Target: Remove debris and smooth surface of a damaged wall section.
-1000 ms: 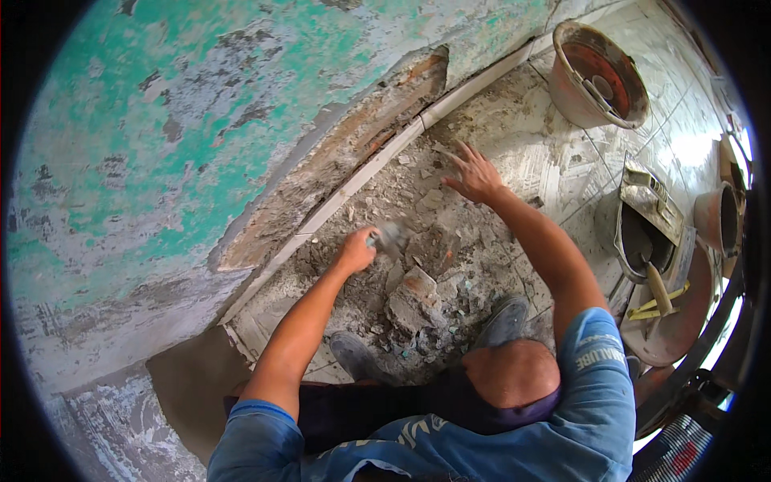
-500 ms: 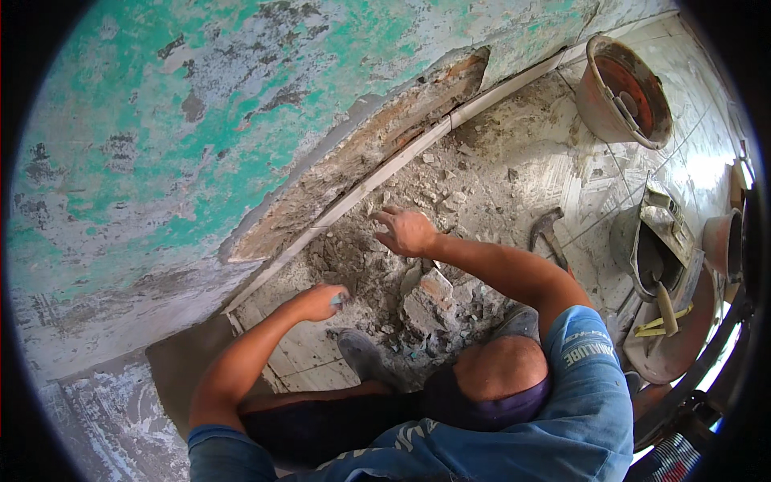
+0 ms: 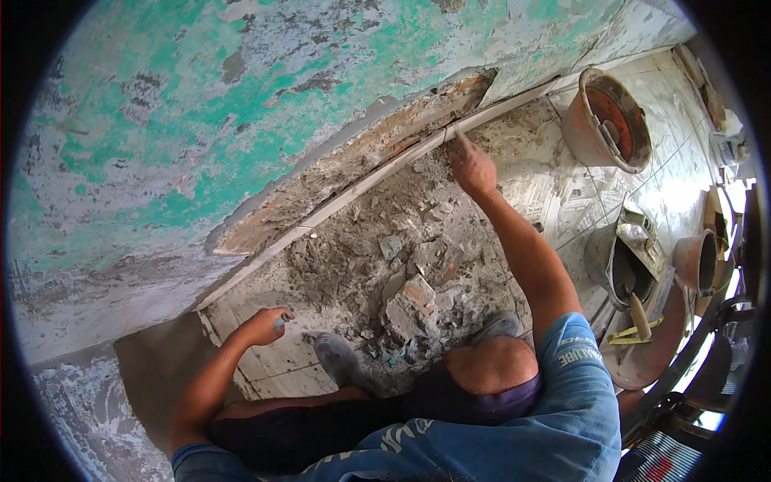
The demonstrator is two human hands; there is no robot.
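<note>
My right hand (image 3: pixel 472 169) reaches forward to the white skirting strip (image 3: pixel 393 165) at the foot of the wall. Its index finger is stretched out and touches or nearly touches the strip; nothing shows in this hand. Closer to me on the left, my left hand (image 3: pixel 265 328) is closed round a small teal piece (image 3: pixel 281 320), mostly hidden by the fingers. A heap of broken plaster rubble (image 3: pixel 361 257) spreads along the strip between my hands. Larger chunks (image 3: pixel 408 309) lie by my feet.
The wall (image 3: pixel 185 161) has peeling green paint and a long broken-out patch (image 3: pixel 337 173) above the strip. An orange-brown bucket (image 3: pixel 606 120) stands at the far right. Nearer are a cut-open container (image 3: pixel 608 261), a wooden-handled tool (image 3: pixel 640 317) and a smaller bucket (image 3: pixel 695 261).
My right hand has moved from above the rubble, forward and right, to the skirting strip. My left hand has drawn back to the left, still closed on the teal piece. The view has shifted slightly.
</note>
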